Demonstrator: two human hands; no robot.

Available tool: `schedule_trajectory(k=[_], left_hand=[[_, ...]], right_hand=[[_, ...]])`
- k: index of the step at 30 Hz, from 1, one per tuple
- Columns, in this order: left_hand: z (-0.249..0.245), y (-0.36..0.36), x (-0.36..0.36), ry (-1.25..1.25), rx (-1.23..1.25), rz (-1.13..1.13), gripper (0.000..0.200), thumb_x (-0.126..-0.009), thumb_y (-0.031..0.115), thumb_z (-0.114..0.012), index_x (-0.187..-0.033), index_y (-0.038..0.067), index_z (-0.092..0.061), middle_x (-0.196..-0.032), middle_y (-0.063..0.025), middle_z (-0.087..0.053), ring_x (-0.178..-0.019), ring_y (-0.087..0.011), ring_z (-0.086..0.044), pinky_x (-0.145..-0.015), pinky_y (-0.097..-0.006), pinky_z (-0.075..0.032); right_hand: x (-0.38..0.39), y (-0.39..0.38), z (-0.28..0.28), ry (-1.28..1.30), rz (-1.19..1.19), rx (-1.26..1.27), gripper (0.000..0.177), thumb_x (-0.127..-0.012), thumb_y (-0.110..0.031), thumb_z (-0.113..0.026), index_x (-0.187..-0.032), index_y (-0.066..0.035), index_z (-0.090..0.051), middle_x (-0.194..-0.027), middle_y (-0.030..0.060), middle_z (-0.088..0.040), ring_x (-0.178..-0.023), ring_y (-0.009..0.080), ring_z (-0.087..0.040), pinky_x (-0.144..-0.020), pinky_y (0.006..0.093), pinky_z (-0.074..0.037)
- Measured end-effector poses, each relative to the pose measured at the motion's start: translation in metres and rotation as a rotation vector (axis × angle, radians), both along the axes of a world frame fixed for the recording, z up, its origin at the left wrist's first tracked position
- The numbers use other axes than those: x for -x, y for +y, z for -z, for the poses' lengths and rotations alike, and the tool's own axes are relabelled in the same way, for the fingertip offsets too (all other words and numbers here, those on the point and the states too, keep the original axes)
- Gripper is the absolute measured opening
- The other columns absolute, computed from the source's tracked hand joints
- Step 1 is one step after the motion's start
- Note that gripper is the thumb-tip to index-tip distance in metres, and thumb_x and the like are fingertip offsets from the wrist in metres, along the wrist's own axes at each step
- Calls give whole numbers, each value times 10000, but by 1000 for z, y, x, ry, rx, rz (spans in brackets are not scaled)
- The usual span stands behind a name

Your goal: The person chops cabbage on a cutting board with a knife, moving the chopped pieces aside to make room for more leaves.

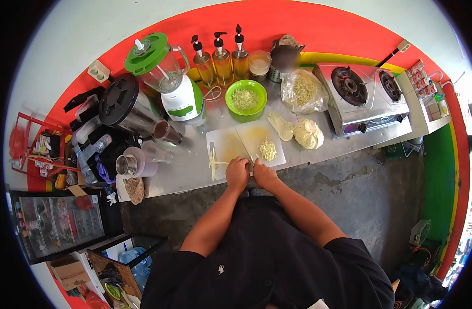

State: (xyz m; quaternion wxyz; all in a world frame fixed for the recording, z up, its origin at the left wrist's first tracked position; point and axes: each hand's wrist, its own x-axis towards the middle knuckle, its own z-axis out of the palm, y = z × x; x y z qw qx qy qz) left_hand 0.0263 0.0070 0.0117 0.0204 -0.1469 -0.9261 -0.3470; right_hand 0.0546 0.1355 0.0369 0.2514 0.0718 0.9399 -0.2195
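My left hand [238,174] is closed over pale cabbage strips [213,162] on the white cutting board [213,138]; some strips stick out to its left. My right hand [265,175] is closed around the handle of a knife [244,144]. Its thin blade points away from me across the board, just right of my left hand. A small heap of chopped cabbage [268,150] lies on the board beyond my right hand. Right of the board sit a partly peeled cabbage [308,134] and a loose cabbage leaf [280,126]. A green bowl [236,112] behind the board holds shredded cabbage.
A blender [182,100] and several pump bottles [223,67] stand along the wall. A plastic bag [318,100] of shredded food lies beside the two-burner gas stove [359,103]. Jugs and cups crowd the left; the steel counter's front edge [194,191] is near my body.
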Motion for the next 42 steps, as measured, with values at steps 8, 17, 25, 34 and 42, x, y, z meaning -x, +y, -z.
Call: schedule_trajectory(k=[8,17,25,34,42], left_hand=[[-8,3,3,-17,68,36,107,-837,123,-604,-781,56,-666,-856,-124,-642,-867,-353,-626,-734,-468,-502],[-8,-1,7,-57,57,75,91,-846,105,-614,-803,55,-678,-857,-132,-649,-871,-366,-635,-740,-480,-509],[-12,-3,13,-112,23,72,104,-847,119,-617,-797,40,-665,-866,-150,-650,-868,-384,-630,-728,-498,-494],[-4,-3,15,-173,-122,32,68,-845,106,-642,-846,39,-643,-853,-162,-652,-867,-392,-634,-722,-489,-488],[2,-6,15,-220,-178,36,70,-824,76,-666,-836,22,-623,-845,-177,-650,-830,-400,-631,-711,-473,-484]], right_hand=[[-1,-6,-10,-40,-69,-44,386,-866,-85,-639,-1158,27,-414,-1001,258,-702,-985,417,-699,-823,475,-570],[7,-4,-24,-165,-101,-24,412,-872,-86,-636,-1201,36,-422,-1085,275,-689,-1048,422,-679,-871,487,-548],[10,-4,-20,-229,-123,-23,516,-832,-36,-640,-1269,73,-390,-1122,303,-669,-1073,435,-664,-877,494,-539],[18,-3,-48,-367,-114,44,499,-839,6,-591,-1273,108,-366,-1088,317,-668,-989,425,-690,-763,501,-564],[22,-4,-37,-273,-103,49,573,-783,-32,-672,-1268,114,-405,-1106,289,-681,-1060,390,-685,-862,463,-544]])
